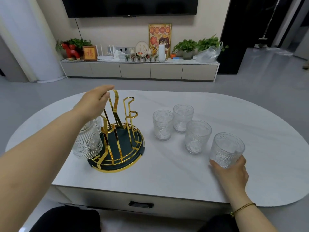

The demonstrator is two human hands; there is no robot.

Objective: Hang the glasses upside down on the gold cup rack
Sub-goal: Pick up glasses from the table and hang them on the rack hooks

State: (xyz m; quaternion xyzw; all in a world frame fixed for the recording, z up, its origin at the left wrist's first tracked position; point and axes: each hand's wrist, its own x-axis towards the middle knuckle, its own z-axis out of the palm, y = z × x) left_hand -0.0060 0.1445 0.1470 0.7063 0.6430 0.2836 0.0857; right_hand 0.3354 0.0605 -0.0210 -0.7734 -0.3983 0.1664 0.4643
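The gold cup rack (117, 131) with a dark green round base stands on the left half of the white table (167, 173). One embossed clear glass (87, 143) hangs upside down on its left arm, partly behind my forearm; a second one behind it is barely visible. My left hand (95, 101) rests on the top of a gold arm, fingers loosely around it. Three upright glasses (163, 125) (183, 118) (197, 136) stand to the right of the rack. My right hand (229, 171) grips a further glass (226, 149) at its base near the table's front right.
A drawer with a black handle (141, 204) sits under the table's front edge. Grey floor lies beyond the table. A low TV cabinet (138, 71) with plants, frames and small objects stands against the far wall under a television.
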